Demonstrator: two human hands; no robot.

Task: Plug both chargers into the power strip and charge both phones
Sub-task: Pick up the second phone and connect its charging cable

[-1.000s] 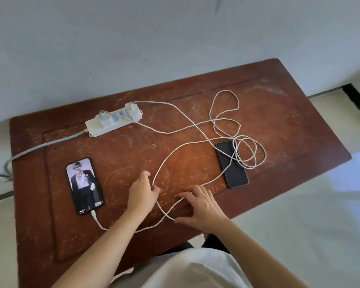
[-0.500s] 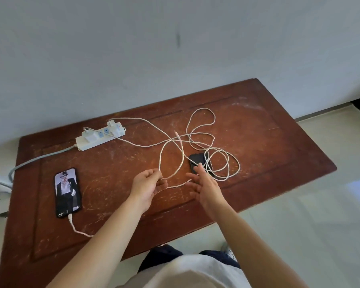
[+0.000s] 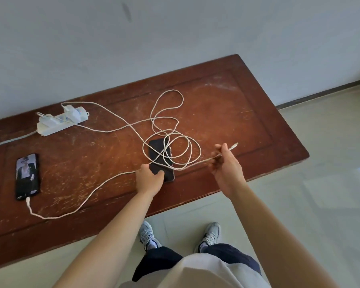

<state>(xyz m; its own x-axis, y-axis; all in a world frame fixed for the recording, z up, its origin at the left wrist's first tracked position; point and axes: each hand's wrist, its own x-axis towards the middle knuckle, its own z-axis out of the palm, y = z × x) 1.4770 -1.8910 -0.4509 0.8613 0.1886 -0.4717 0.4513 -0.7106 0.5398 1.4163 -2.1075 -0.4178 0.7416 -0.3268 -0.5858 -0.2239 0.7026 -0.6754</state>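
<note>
Free cable end (image 3: 233, 146): held up in the right hand (image 3: 227, 169), to the right of the dark phone (image 3: 160, 161); the fingers are pinched together on the cord just behind the connector tip.
Cable handling: judged light, limp and springy; loops are draped over the dark phone, so snagging is likely if it is pulled. It is best gripped at the stiff plug end.
Dark phone: lying flat on the counter (image 3: 247, 113), its near end pressed by the left hand (image 3: 149, 179), fingers closed over the edge. Judged smooth, rigid and apt to slide.
Lit phone (image 3: 27, 176): far left of the dark phone, a cable already seated in its near end.
Power strip (image 3: 60, 121): behind and left of the dark phone, both chargers seemingly plugged in.
</note>
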